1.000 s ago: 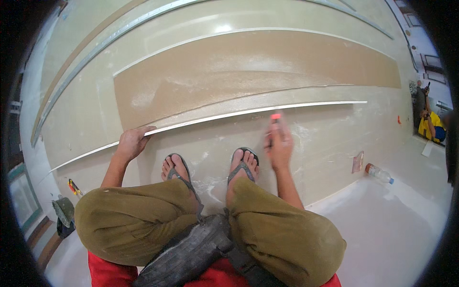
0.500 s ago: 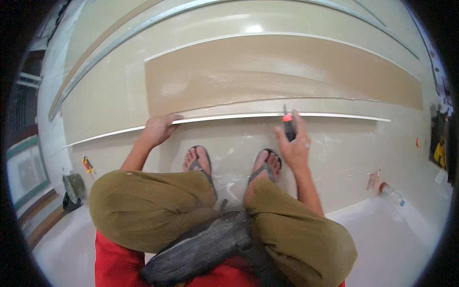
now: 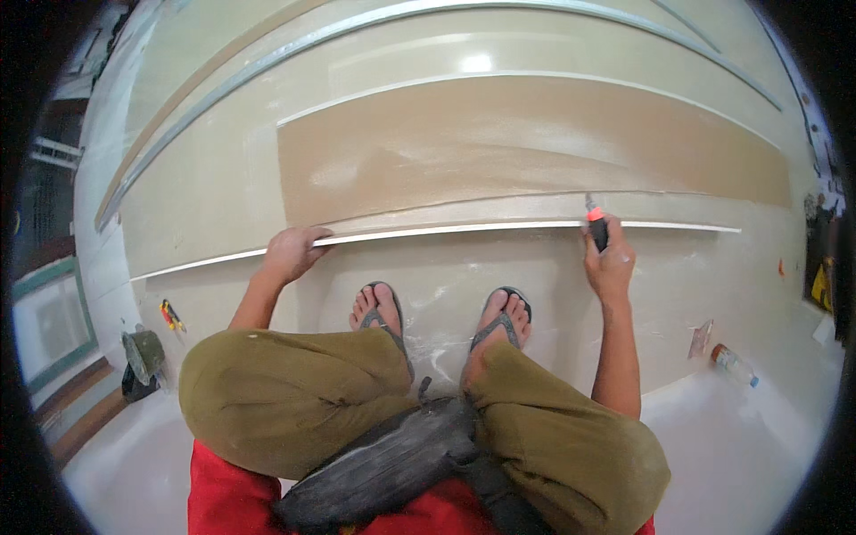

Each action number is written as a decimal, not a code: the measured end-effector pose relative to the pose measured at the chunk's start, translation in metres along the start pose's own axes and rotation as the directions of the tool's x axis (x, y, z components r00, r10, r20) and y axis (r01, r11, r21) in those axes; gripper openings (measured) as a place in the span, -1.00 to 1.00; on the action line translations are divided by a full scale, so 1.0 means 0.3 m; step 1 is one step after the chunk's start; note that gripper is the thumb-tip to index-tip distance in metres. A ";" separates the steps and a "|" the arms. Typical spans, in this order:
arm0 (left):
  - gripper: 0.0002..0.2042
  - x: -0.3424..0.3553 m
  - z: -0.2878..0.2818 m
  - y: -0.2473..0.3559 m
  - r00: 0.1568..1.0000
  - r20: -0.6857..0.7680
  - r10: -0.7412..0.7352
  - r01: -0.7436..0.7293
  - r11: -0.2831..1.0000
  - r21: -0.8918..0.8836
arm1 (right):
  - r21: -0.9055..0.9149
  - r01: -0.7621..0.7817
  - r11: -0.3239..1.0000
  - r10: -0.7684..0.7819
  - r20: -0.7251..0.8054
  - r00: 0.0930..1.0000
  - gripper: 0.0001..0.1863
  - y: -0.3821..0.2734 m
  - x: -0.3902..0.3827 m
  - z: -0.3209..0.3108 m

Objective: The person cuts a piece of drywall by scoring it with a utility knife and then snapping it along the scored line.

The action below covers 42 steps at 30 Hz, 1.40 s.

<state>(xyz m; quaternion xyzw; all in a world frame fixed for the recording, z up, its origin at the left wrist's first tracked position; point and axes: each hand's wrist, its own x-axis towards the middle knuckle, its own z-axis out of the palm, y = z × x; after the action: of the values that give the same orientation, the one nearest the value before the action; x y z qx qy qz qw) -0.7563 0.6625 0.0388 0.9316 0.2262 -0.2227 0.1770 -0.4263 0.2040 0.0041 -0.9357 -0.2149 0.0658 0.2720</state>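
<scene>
With fingers curled over it, my left hand (image 3: pixel 292 255) grips the white front edge (image 3: pixel 446 231) of a long pale board lying crosswise before my feet. My right hand (image 3: pixel 612 266), farther along the same edge, is closed round a utility knife (image 3: pixel 597 229) with a black and orange-red handle. The knife's metal tip points away from me, over the pale band between the white edge and a long brown panel (image 3: pixel 526 134). That panel lies flat beyond, with a white far edge.
Beyond the panel lie a long metal channel (image 3: pixel 401 12) and a tan strip (image 3: pixel 165 116). To the left are a yellow-and-red tool (image 3: pixel 170 316) and a dark greenish container (image 3: pixel 143 354). A clear bottle (image 3: pixel 733 364) lies at right. My sandalled feet stand close to the white edge.
My right hand has moved right along the edge with the knife. My left hand keeps its grip on the edge, and the view has shifted slightly.
</scene>
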 end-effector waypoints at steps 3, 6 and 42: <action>-0.68 -0.003 -0.009 -0.057 0.994 0.011 -0.107 0.107 0.994 0.039 | -0.120 -0.035 0.992 0.028 -0.056 0.998 -0.60 0.194 0.093 -0.132; -0.67 -0.009 -0.043 -0.096 0.990 0.044 -0.136 0.138 0.989 -0.048 | -0.205 -0.117 0.972 0.089 -0.143 0.986 -0.55 0.422 0.210 -0.254; -0.76 0.012 0.029 0.036 0.994 -0.107 0.035 -0.022 0.993 0.116 | 0.712 -0.318 0.627 0.552 -0.118 0.825 -0.61 0.220 0.088 -0.208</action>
<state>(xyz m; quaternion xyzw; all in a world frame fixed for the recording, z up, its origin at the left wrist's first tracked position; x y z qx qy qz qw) -0.7510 0.6510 0.0323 0.9541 0.2090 -0.1817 0.1141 -0.3634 0.1353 0.0212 -0.7964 0.1074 0.0472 0.5932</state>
